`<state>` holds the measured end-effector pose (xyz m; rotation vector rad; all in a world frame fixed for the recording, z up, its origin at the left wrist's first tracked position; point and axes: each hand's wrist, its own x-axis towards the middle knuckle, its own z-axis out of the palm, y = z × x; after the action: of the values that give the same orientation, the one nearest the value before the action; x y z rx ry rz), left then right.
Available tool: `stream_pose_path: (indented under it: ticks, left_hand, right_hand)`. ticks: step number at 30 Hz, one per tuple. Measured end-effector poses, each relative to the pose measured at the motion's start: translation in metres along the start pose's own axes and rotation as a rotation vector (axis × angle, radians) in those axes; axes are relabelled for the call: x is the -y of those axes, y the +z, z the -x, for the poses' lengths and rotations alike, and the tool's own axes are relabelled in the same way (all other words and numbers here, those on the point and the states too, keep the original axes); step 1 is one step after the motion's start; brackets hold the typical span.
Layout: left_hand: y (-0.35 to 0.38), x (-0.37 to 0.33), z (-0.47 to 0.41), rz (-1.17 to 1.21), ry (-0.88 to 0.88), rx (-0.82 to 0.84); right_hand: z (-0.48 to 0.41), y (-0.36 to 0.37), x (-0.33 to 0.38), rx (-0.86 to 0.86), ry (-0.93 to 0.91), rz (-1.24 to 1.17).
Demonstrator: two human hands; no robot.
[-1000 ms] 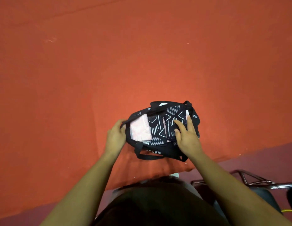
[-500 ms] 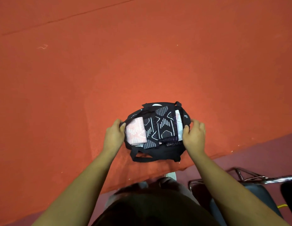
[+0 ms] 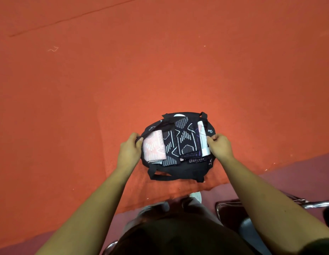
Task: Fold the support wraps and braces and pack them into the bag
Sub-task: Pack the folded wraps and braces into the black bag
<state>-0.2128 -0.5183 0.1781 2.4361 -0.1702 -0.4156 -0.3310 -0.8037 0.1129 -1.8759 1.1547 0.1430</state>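
Vs 1 s ago: right hand (image 3: 219,147) lay flat on the dark wraps (image 3: 183,140) inside the bag (image 3: 178,170). It is now off them and at the bag's right rim, fingers curled, grip closed on the rim fabric. Left hand (image 3: 129,150) is unchanged at the left rim, grip pinching the rim there. Bag pos. approx. the same: on the orange desk (image 3: 160,70), close to its near edge, mouth up, held between both hands. Contents L to R: pink wrap (image 3: 153,147), two overlapping dark wraps w/ white line pattern, pale wrap (image 3: 203,140) along the right wall. All are inside, tops about level w/ the rim. Near handle strap (image 3: 171,177) lies slack on the desk against the near wall. Edges: the desk's near edge runs just near of the strap and slants farther away toward the right. A crease in the cloth runs left of the left hand. Room: wide orange surface far, left and right of the bag, only a narrow strip on the near side. Past the edge: a shoe (image 3: 195,196), and a chair (image 3: 233,212) w/ metal frame at near right.
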Motion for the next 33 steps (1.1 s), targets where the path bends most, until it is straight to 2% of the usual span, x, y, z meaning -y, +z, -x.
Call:
stream_pose_path:
  ticks: [10,16,22,26,33]
  left_hand:
    - [-0.001,0.0,0.0,-0.011,0.041,0.009]
    - [-0.002,0.004,-0.001,-0.017,0.035,0.015]
    - [-0.001,0.002,-0.004,-0.012,0.023,0.013]
    - [0.0,0.001,-0.003,0.008,0.019,0.002]
    - [-0.006,0.005,-0.006,0.019,-0.036,-0.05]
  right_hand:
    - [-0.015,0.006,-0.005,0.036,0.081,-0.167]
    - [-0.024,-0.008,0.006,-0.001,0.008,0.108]
    - [-0.031,-0.023,0.016,0.153,-0.094,0.257]
    - [-0.02,-0.028,0.005,-0.005,-0.085,0.215]
    - [0.009,-0.047,0.001,-0.287,-0.134,0.006]
